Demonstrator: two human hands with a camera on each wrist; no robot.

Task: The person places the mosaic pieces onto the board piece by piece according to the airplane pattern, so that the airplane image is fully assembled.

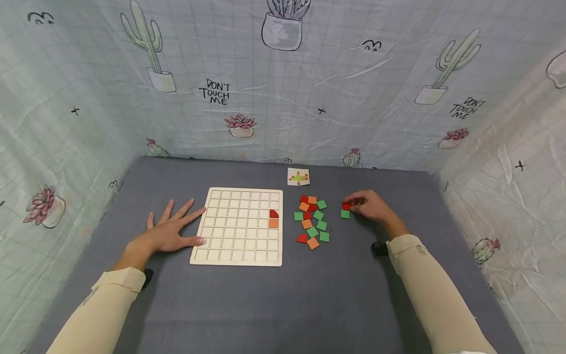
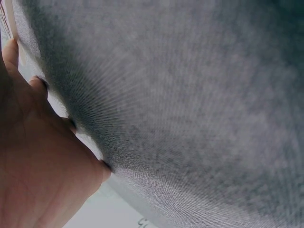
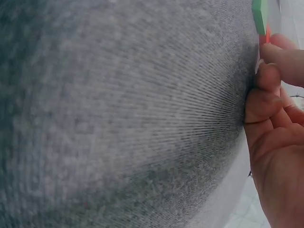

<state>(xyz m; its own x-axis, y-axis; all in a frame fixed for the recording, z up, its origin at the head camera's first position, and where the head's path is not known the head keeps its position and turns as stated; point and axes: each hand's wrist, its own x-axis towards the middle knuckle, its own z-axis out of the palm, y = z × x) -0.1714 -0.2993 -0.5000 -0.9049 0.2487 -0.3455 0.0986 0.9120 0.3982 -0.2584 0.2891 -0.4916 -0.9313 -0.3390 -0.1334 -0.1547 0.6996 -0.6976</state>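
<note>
My left hand (image 1: pixel 165 235) lies spread on the grey table, its fingers straight. Its thumb and index finger touch the left edge of a pale wooden grid board (image 1: pixel 236 239). On the board's right column sit a red quarter-round tile (image 1: pixel 274 214) and, just below it, an orange square tile (image 1: pixel 273 223). Right of the loose tiles, my right hand (image 1: pixel 371 205) pinches a red tile (image 1: pixel 346 206) at the table surface; the fingers partly hide its shape. Directly below that tile is a green square tile (image 1: pixel 345 214), also visible as a green edge (image 3: pixel 259 16) in the right wrist view.
Between board and right hand lies a loose cluster of several green, orange and red tiles, including a green square (image 1: pixel 324 237) and a red piece (image 1: pixel 302 238). A small pattern card (image 1: pixel 298 177) lies behind them. A cactus-print cloth (image 1: pixel 274 98) encloses the table.
</note>
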